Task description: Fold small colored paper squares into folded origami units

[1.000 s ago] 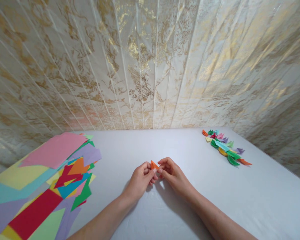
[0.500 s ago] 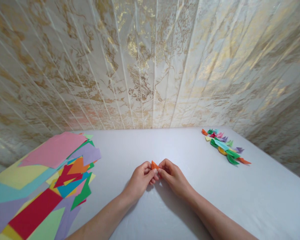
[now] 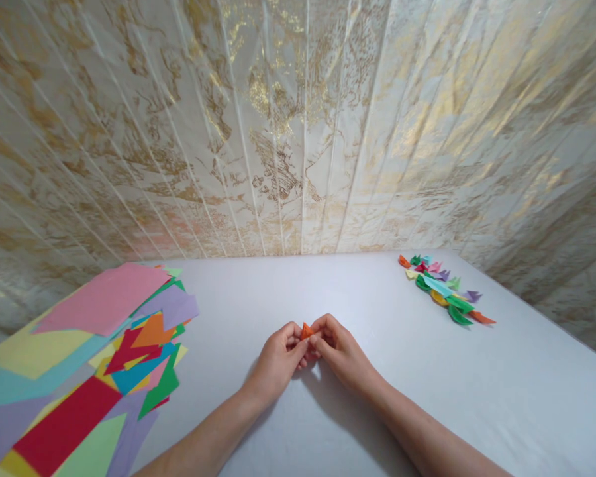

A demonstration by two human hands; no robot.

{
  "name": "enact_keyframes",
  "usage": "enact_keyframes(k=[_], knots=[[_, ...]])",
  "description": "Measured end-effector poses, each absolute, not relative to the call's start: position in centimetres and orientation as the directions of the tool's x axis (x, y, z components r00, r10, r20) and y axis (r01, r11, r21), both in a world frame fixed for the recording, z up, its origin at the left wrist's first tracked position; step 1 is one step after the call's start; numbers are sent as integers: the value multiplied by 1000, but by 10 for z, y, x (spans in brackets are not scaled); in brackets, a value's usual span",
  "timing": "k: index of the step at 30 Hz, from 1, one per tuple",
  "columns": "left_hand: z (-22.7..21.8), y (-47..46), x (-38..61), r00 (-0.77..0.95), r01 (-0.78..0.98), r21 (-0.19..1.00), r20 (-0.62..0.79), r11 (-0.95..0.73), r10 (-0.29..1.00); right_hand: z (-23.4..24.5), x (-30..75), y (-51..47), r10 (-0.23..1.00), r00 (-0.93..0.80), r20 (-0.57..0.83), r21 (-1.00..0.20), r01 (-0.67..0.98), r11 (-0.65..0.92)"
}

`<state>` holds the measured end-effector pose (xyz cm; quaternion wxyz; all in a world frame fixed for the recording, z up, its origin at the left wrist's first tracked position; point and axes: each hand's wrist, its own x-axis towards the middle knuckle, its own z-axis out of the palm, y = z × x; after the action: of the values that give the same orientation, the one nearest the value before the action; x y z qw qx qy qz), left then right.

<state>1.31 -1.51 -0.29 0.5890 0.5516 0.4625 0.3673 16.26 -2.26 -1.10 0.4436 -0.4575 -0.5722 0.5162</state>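
Observation:
A small folded orange paper piece [image 3: 306,330] is pinched between the fingertips of both hands, just above the white table [image 3: 328,291]. My left hand [image 3: 278,361] grips it from the left with fingers curled. My right hand [image 3: 340,351] grips it from the right, fingers pressed together over it. Most of the piece is hidden by the fingers; only its top shows.
A loose pile of coloured paper sheets and offcuts [image 3: 79,358] covers the table's left side. A row of small folded paper pieces in several colours [image 3: 444,291] lies at the far right. A gold-patterned cloth wall [image 3: 298,132] rises behind the table.
The fingers of both hands have closed in tighter on the orange piece, so less of it shows. The hands stay in the same spot.

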Motion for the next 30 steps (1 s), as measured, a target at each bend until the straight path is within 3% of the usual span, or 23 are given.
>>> enact_keyframes(k=[7,23,30], knots=[[-7,-17,9,300,246,969,-52,-24,953,-14,161,-23,981,-187,41,-993,101,61],[-10,-8,10,333,169,982,-139,86,932,-8,164,-21,988,-147,43,-989,135,63],[-4,-12,6,355,223,974,-50,-32,933,-4,161,-25,982,-178,65,-975,198,100]])
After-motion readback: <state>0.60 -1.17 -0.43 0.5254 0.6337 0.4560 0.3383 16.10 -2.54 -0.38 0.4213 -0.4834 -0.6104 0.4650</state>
